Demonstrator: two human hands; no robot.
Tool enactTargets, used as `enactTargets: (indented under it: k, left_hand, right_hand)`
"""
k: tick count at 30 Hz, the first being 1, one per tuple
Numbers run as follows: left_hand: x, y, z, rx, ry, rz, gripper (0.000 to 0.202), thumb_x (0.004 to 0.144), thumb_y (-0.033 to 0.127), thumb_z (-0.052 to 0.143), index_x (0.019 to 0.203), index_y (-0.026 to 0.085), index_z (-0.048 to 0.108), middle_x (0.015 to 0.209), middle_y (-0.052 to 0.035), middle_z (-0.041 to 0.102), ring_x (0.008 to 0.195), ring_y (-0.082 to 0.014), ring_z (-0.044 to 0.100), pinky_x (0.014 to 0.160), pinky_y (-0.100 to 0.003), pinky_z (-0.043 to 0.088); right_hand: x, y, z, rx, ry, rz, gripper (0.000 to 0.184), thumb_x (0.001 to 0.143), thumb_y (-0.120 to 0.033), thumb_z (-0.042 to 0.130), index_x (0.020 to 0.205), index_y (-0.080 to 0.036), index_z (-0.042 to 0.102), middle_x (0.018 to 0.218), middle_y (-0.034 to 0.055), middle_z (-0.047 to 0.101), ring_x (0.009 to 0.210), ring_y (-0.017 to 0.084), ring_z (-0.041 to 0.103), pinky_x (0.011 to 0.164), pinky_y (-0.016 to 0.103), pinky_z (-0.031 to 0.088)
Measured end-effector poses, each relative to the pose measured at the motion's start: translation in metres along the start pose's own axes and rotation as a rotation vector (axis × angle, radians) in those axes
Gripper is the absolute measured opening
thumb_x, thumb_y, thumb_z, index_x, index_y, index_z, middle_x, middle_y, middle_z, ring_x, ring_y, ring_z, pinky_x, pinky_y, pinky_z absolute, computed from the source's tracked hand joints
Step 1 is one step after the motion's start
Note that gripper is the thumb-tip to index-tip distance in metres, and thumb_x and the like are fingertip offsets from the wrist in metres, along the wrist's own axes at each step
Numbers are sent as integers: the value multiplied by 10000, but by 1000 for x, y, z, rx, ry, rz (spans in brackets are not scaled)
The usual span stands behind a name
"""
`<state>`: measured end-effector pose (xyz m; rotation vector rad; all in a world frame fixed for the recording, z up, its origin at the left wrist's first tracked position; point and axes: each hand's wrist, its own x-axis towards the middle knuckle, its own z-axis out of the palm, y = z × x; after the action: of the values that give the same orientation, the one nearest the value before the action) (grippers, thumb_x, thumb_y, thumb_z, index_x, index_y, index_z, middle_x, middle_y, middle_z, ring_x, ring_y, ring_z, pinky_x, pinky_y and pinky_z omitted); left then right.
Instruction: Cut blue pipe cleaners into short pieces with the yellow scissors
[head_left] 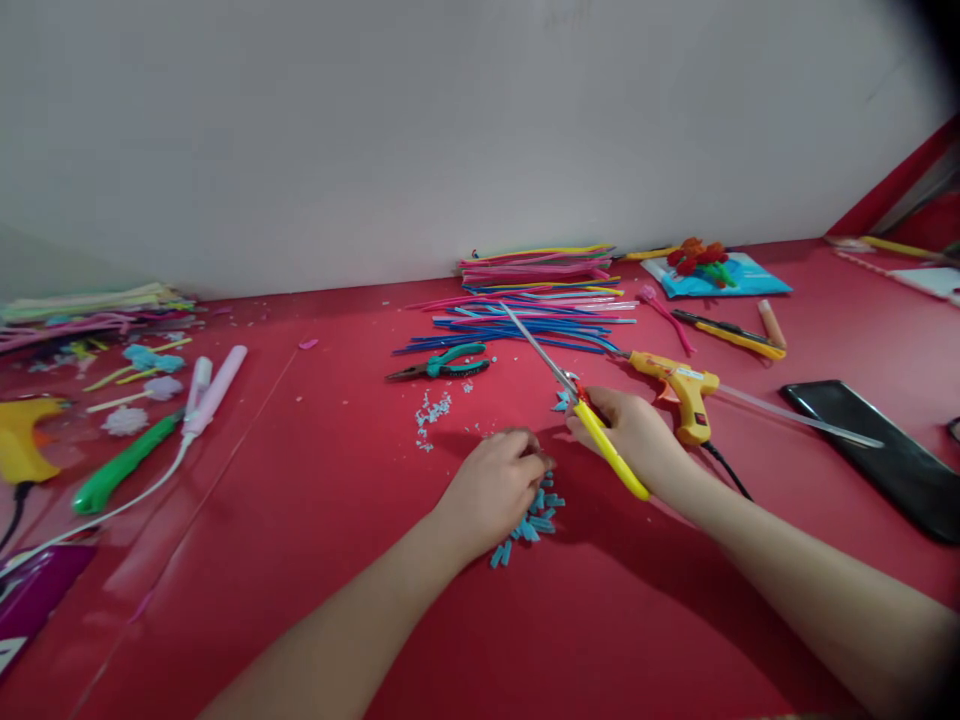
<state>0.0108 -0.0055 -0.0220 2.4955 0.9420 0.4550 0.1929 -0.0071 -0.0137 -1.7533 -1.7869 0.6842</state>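
Note:
My right hand (634, 435) is closed on a pair of scissors (611, 450) with yellow handles, their long blades pointing up and to the left. My left hand (495, 490) rests low over the table with its fingers curled together; whatever they hold is hidden. Beside and partly under those fingers lies a pile of short cut light-blue pieces (534, 522). A few more light-blue bits (561, 401) sit by the scissors, close to my right fingers. White crumbs (431, 415) are scattered beyond my left hand.
Teal-handled pliers (457, 362) and bundled pipe cleaners (525, 325) lie ahead. At right are a yellow glue gun (679, 385), a black phone (874, 450) and a cutter (739, 335). Leftward lie a pink corded tool (214, 392), a green-handled tool (127, 465) and another glue gun (26, 440).

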Motion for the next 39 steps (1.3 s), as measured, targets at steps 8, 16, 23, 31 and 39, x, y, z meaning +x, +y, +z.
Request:
enactTargets:
  k: [8, 16, 23, 31, 39]
  left_hand:
    - [-4, 3, -1, -342, 119, -242, 145, 699, 137, 485, 770, 203, 593, 750, -29, 595, 718, -167, 529, 684, -287, 399]
    - [-2, -1, -8, -1035, 100, -434, 175, 748, 237, 482, 913, 195, 524, 588, 10, 564, 515, -108, 501, 521, -219, 378]
    - [-4, 3, -14, -1309, 35, -525, 206, 747, 273, 520, 910, 189, 426, 544, 24, 555, 442, -73, 466, 434, -170, 322]
    - [-7, 0, -18, -1461, 99, -523, 153, 742, 291, 532, 799, 175, 450, 496, 38, 514, 410, -44, 415, 403, -149, 266]
    - [-5, -3, -19, -1404, 133, -465, 150, 743, 265, 525, 818, 180, 428, 582, -6, 602, 473, -83, 508, 468, -181, 367]
  right_hand:
    - [-13, -8, 9, 66, -110, -40, 155, 675, -317, 440, 608, -180, 411, 519, -57, 362, 491, 73, 309, 443, 196, 221]
    - [-13, -13, 10, 244, -246, -12, 124, 673, -294, 462, 656, -172, 457, 556, -52, 397, 502, 67, 328, 453, 186, 254]
    - [-11, -40, -8, 458, -485, 37, 80, 689, -226, 436, 702, -161, 480, 515, -62, 450, 398, 47, 365, 393, 171, 289]
    - [-6, -42, 5, 522, -422, 6, 76, 714, -243, 452, 698, -169, 458, 488, -75, 401, 392, 44, 365, 366, 162, 288]
    - [-7, -37, 16, 555, -325, 86, 156, 743, -335, 444, 685, -190, 434, 465, -73, 431, 352, 52, 372, 338, 168, 302]
